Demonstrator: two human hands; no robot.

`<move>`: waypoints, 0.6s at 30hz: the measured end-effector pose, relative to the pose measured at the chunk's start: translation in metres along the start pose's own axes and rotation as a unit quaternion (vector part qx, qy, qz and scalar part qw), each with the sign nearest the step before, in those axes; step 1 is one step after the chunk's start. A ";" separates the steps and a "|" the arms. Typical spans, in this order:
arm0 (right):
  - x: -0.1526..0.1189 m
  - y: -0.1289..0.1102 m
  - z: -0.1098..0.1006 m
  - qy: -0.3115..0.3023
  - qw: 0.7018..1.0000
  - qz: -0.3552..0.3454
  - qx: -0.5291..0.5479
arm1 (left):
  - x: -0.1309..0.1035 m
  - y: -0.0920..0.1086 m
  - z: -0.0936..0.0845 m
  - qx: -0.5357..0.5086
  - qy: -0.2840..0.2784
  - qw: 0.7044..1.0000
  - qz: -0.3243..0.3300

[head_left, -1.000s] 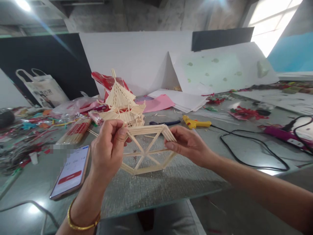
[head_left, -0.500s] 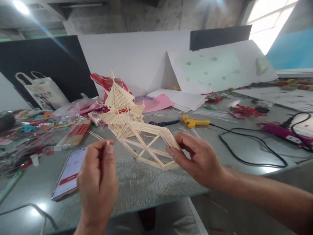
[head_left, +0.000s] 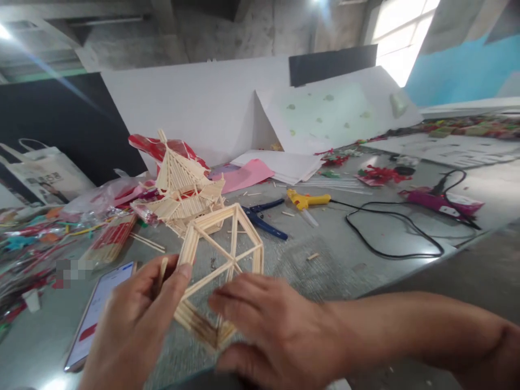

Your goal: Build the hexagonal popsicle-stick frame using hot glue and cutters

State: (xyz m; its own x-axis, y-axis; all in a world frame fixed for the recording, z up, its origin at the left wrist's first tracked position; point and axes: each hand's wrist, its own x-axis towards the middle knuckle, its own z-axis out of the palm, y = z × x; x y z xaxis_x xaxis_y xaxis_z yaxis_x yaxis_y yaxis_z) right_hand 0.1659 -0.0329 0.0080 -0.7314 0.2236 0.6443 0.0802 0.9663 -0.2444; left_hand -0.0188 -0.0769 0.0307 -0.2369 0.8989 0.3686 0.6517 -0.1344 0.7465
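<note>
My left hand (head_left: pixel 142 314) is closed on the left side of a hexagonal wooden-stick frame (head_left: pixel 247 250), its thumb on the near face. A short stick (head_left: pixel 163 269) also shows between that hand's fingers. Crossed sticks span the frame, which is tilted up above the table. My right hand (head_left: pixel 276 325), blurred, lies over the frame's lower right part, thumb and fingers apart; whether it touches the sticks is unclear. Behind the frame stands a wooden-stick model with a pointed roof (head_left: pixel 181 176).
Blue pliers (head_left: pixel 266 222) and a yellow glue gun (head_left: pixel 306 199) lie beyond the frame, its cable running to a purple power strip (head_left: pixel 436 203). A phone (head_left: pixel 99 309) and a pack of sticks (head_left: pixel 109 238) lie left. A stick piece (head_left: pixel 312 256) rests on the table (head_left: pixel 325 276).
My left hand has taken hold of the frame's left side. My right hand has let go of its right end and moved over its lower part. The frame has turned, and the view has shifted right.
</note>
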 end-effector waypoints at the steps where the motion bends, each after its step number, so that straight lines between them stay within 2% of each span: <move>1: -0.001 0.008 -0.007 0.016 1.000 0.021 -0.008 | 0.004 0.000 -0.001 0.011 0.002 1.000 -0.007; 4: -0.007 0.041 -0.030 0.082 0.984 0.136 -0.075 | 0.015 0.006 -0.001 0.054 0.021 0.998 -0.020; 5: -0.010 0.054 -0.037 0.084 0.976 0.180 -0.088 | 0.019 0.010 0.000 0.071 0.025 0.997 -0.012; 7: -0.014 0.077 -0.047 0.064 0.962 0.258 -0.059 | 0.026 0.017 0.001 0.109 0.029 0.993 0.019; 9: -0.017 0.093 -0.049 0.013 0.951 0.307 0.032 | 0.034 0.022 0.000 0.136 0.032 0.988 0.062; 11: -0.020 0.103 -0.043 -0.042 0.935 0.323 0.141 | 0.043 0.021 -0.002 0.143 0.031 0.984 0.098; 13: -0.022 0.108 -0.032 -0.068 0.910 0.333 0.236 | 0.053 0.016 -0.005 0.132 0.012 0.983 0.130; 16: -0.022 0.109 -0.011 -0.061 0.859 0.371 0.348 | 0.065 0.004 -0.008 0.112 -0.020 0.979 0.169; 18: -0.020 0.109 0.001 -0.050 0.832 0.391 0.390 | 0.067 -0.004 -0.008 0.094 -0.021 0.980 0.173</move>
State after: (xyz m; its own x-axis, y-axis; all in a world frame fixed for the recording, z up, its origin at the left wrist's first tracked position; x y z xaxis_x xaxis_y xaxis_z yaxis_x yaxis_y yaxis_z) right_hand 0.1888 0.0676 -0.0320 -0.7177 0.6962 0.0133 0.1224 0.1449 -0.9819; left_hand -0.0432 -0.0193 0.0567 0.0493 0.8293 0.5567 0.8096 -0.3596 0.4640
